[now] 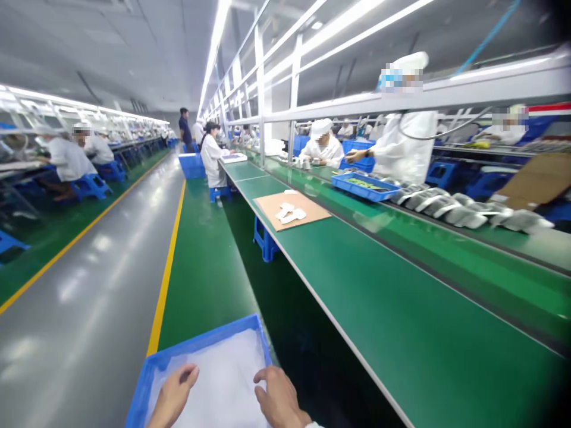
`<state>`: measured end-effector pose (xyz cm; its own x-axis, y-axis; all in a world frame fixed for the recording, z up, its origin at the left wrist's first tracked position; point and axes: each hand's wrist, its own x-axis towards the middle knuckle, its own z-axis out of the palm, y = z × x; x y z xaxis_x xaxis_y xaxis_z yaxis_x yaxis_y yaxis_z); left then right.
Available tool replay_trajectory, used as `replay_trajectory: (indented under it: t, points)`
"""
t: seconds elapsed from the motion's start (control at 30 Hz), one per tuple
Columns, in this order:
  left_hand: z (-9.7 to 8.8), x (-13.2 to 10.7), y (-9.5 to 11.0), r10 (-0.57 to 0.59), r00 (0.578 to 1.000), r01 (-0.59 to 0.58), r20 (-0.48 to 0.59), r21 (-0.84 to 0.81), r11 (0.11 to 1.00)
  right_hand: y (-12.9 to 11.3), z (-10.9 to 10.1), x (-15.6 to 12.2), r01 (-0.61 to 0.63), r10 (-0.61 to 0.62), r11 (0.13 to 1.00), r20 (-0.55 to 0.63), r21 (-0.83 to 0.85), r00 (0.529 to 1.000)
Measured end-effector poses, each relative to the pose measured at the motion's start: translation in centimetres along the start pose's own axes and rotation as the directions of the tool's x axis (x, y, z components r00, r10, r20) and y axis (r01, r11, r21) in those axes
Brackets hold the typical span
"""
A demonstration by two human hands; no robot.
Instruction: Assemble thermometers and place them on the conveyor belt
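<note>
A blue tray (203, 343) lies low in front of me, lined with a white, thin-looking sheet (227, 380). Over the tray's left part is my left hand (173, 393), its fingers loosely curved and nothing visible in them. My right hand (279, 397) is at the tray's right side, thumb and fingers apart, also with nothing visible in it. Whether either hand touches the sheet, I cannot tell.
To the right runs a long green workbench (339, 285) with a brown board (307, 215) bearing white pieces. Beyond it, a co-worker (405, 145) stands by a blue tray (363, 189) and a row of grey-white parts (446, 205). A grey aisle (107, 261) lies left.
</note>
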<state>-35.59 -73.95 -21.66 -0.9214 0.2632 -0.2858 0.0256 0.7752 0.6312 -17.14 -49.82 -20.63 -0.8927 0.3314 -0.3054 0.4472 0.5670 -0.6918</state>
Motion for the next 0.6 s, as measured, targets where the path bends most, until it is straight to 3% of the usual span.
replay_trajectory:
  t: [0.17,0.27,0.33,0.5,0.6]
  points:
    - [-3.6,-6.3,12.9,0.185,0.983,-0.184,-0.002,0.081,0.979,-0.4,-4.4,-4.6,-0.033,0.049,0.984,-0.086,0.177,0.995]
    - [-4.0,-8.9,21.1,0.296,0.954,-0.299,0.042,0.182,0.937,-0.2,-6.9,-5.9,-0.04,0.08,0.962,-0.137,0.272,0.987]
    - [-3.8,-9.3,26.0,0.37,0.927,-0.374,0.062,0.223,0.9,0.1,-8.5,-6.2,-0.024,0.084,0.944,-0.169,0.329,0.982]
    - [-2.4,-8.1,35.9,0.565,0.802,-0.597,0.192,0.229,0.769,-0.2,-10.4,-6.1,-0.021,0.12,0.898,-0.201,0.439,0.972]
    - [-0.1,-9.5,41.7,0.651,0.698,-0.714,0.3,0.218,0.665,-1.2,-10.0,-6.0,-0.014,0.126,0.871,-0.196,0.49,0.973]
